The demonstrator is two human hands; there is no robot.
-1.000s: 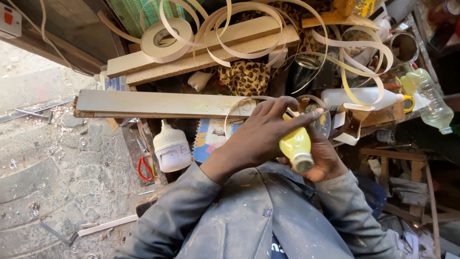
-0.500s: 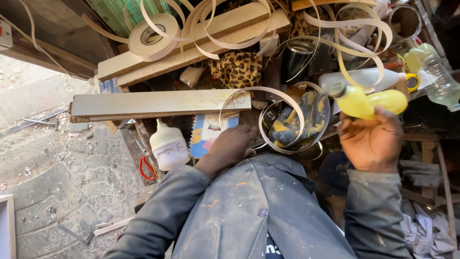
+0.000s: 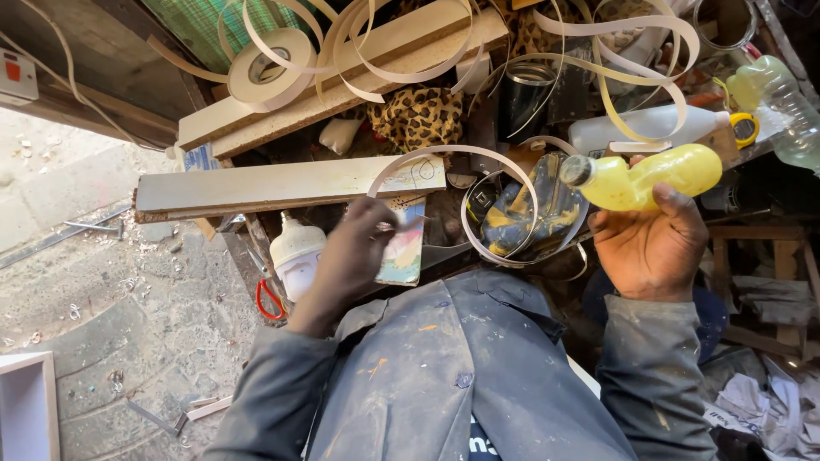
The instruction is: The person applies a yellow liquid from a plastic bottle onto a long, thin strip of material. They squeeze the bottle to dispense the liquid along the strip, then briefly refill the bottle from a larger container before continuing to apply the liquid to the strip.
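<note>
Yellow plastic is what we see first: a soft squeeze bottle (image 3: 645, 177) lying on its side in the right hand (image 3: 653, 248), dark nozzle pointing left, fingers curled up behind its lower edge so that it is cradled, not squeezed. The bottle is held above the clutter, just right of a looped coil of pale edge banding (image 3: 478, 192) that rings a dark, paint-smeared cloth.

Our left hand (image 3: 363, 252) is lower and to the left, fingers drawn together near the end of a long pale board (image 3: 282, 183) that lies across the table (image 3: 256, 230). It looks pinched on something thin, perhaps a small stick or brush, but blur keeps us from saying what, or whether it truly grips.

We judge the step in hand to be readying glue: the bottle is up and aimed roughly toward the board's near end, yet its tip is well apart from any surface. The next move, as we read it, calls for bringing nozzle and board edge together, tilting the tip down, and pressing gently so the bead stays narrow. A white bulb-shaped bottle (image 3: 296, 252) and red-handled pliers (image 3: 269, 300) sit just below the board, close enough to be knocked.
</note>
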